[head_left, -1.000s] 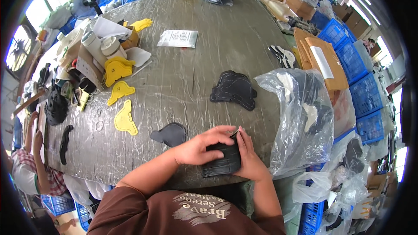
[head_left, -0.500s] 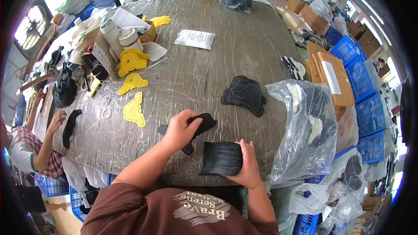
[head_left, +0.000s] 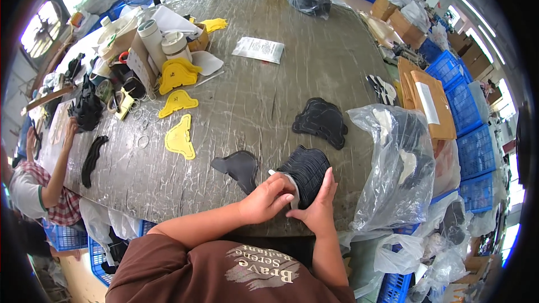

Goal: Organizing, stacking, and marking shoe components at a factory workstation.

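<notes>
A thick stack of black shaped pieces [head_left: 306,171] stands on edge near the table's front, tilted away from me. My right hand [head_left: 319,205] grips its right side and lower end, thumb underneath. With curled fingers my left hand [head_left: 266,199] holds the stack's left end, where a white-faced piece [head_left: 294,191] shows. Just left of the stack lies a single dark grey shaped piece [head_left: 240,169], flat on the table. A low pile of black shaped pieces with stitched or marked lines [head_left: 320,123] rests beyond the stack.
Yellow templates [head_left: 179,137] lie at left, near a box with bottles [head_left: 151,45]. A clear plastic bag of pieces [head_left: 393,168] covers the right side, beside brown envelopes [head_left: 429,101] and blue crates [head_left: 476,146]. A co-worker's arm [head_left: 59,163] reaches in at left.
My left hand has come down and right to the stack; the black pieces it held are no longer seen apart. The stack is turned and raised. The grey piece is now uncovered.
</notes>
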Demonstrator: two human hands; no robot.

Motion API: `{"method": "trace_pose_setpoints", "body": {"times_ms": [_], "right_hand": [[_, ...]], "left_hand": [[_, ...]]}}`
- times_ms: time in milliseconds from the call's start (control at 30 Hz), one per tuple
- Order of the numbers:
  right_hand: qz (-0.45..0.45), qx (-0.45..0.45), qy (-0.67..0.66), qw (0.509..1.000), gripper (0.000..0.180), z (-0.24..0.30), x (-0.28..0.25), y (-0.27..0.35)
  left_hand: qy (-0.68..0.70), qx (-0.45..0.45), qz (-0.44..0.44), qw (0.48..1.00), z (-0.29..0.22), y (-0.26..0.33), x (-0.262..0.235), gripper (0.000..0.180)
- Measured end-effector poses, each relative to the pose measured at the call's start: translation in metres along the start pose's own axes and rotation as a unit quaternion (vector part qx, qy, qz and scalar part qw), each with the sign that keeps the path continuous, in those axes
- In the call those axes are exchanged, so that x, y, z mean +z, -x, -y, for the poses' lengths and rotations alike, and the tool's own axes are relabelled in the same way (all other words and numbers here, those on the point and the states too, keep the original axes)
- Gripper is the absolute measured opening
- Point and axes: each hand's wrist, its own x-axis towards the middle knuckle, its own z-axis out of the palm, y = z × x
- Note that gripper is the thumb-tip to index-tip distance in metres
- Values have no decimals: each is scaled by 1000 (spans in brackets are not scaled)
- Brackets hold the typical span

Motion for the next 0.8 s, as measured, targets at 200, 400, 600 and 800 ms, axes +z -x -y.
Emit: {"method": "trace_pose_setpoints", "body": {"times_ms": [200,400,600,800], "right_hand": [[-52,39,32,997,116,4,24,4],[22,-24,44,998,127,0,10,12],[10,18,50,999,126,-2,12,14],[-85,110,-138,981,115,-1,3,-6]], "left_hand": [[-26,-10,-101,994,15,-13,-23,20],[-40,15,185,982,28,-40,-13,90],[-20,43,153,987,27,-33,-19,86],[-183,-229,-332,897,49,26,-155,30]]}}
